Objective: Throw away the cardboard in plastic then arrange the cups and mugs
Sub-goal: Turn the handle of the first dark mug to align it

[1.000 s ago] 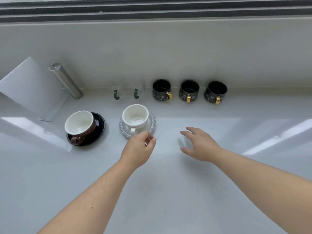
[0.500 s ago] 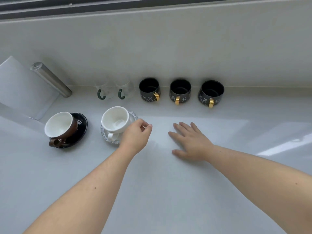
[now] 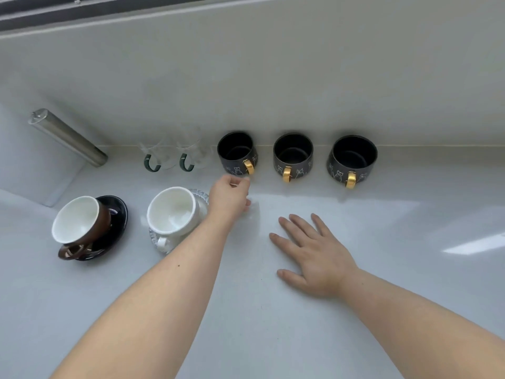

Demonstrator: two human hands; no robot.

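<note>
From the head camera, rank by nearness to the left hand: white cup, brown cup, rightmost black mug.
From the left hand:
1. White cup, just left of it.
2. Rightmost black mug, far right, by the wall.
3. Brown cup, far left, on its black saucer.

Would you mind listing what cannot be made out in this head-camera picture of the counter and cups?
- Left hand: fingertips curl away from the head camera, so whether they pinch anything is unclear.
- Patterned saucer: mostly hidden by the white cup and the left wrist.
- Two glass mugs: transparent bodies blend into the wall; only the green handles read clearly.
- Flat board: cut off by the left edge.
- Cat drawings on the black mugs: too small to read.
</note>
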